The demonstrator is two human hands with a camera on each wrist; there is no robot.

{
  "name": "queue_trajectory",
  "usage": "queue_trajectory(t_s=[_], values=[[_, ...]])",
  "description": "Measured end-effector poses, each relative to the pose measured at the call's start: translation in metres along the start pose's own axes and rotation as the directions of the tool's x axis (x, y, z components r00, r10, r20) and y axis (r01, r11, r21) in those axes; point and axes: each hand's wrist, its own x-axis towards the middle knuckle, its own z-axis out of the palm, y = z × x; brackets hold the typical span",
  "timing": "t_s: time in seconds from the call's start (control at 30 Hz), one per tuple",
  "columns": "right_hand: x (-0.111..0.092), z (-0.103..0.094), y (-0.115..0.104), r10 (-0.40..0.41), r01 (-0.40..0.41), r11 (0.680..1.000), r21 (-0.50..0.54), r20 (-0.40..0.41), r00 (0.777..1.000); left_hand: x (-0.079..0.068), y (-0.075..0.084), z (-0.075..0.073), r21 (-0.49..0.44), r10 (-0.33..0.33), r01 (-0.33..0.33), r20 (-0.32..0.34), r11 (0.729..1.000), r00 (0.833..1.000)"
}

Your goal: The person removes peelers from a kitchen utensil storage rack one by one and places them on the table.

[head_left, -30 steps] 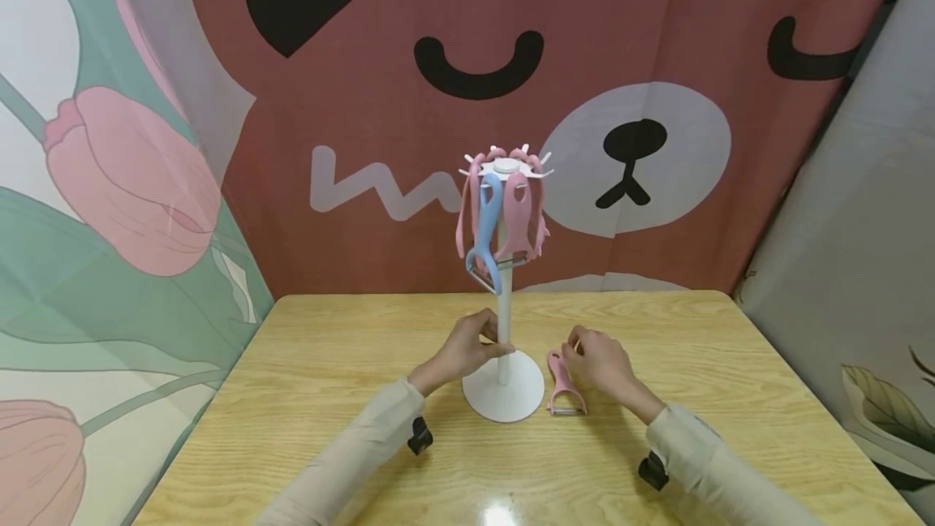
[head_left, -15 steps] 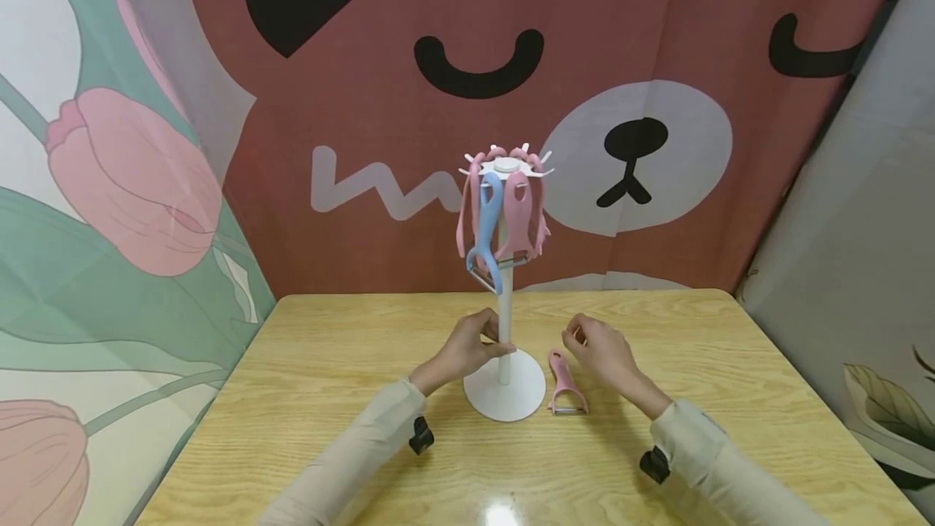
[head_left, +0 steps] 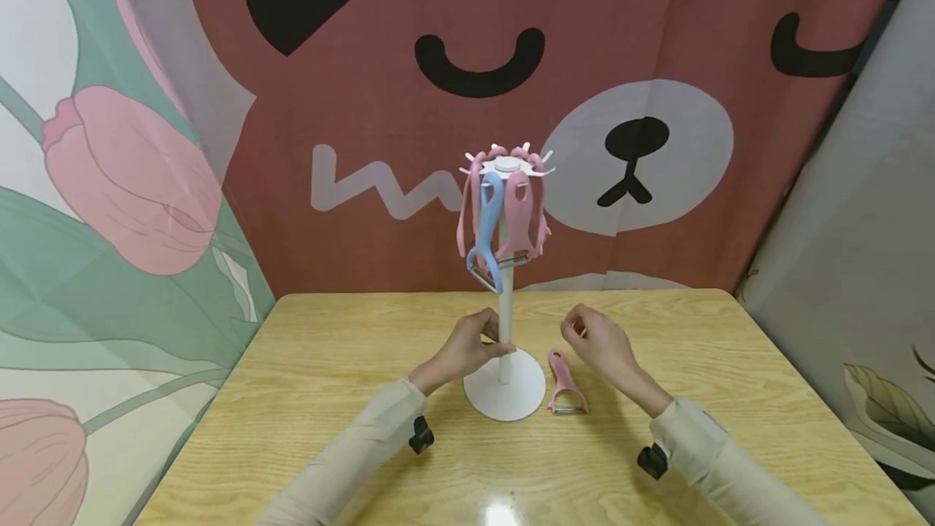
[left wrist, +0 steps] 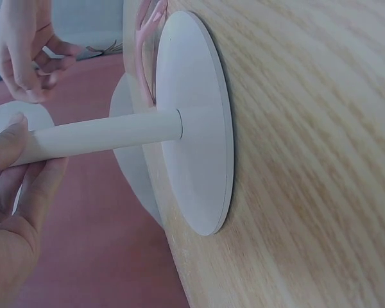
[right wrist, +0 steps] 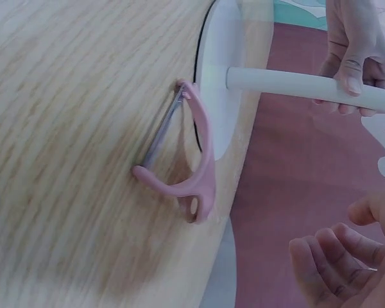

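Note:
My left hand [head_left: 463, 349] grips the white pole [head_left: 505, 323] of an upright stand, with thumb and fingers around it low above the round white base [head_left: 504, 396]. A pink peeler [head_left: 564, 384] lies flat on the table just right of that base, its blade end toward me. Over the table beyond its handle hangs my right hand [head_left: 601, 341], fingers loosely curled and holding nothing; the right wrist view shows these fingers [right wrist: 330, 253] apart from the peeler. From the stand's top hooks hang a blue peeler [head_left: 485, 226] and several pink peelers [head_left: 519, 217].
The wooden table [head_left: 329, 428] reaches back to a curtain [head_left: 365, 250] with a bear print. A flowered curtain [head_left: 131, 185] borders the left side, and a grey one [head_left: 840, 226] the right.
My right hand has risen and drawn back from the handle of the pink peeler on the table. The left hand keeps its grip on the pole, and the stand stays in place.

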Motion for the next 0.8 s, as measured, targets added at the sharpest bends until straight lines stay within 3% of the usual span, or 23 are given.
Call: queue_trajectory(t_s=[0.5, 0.8], values=[[0.008, -0.014, -0.008, -0.061, 0.068, 0.995, 0.067, -0.104, 0.993, 0.002, -0.002, -0.001, 0.004, 0.011, -0.011, 0.0, 1.0, 1.0], [0.014, -0.023, -0.014, -0.088, 0.099, 0.99, 0.098, -0.111, 0.99, 0.001, -0.002, -0.001, 0.007, 0.016, -0.016, 0.001, 1.0, 1.0]])
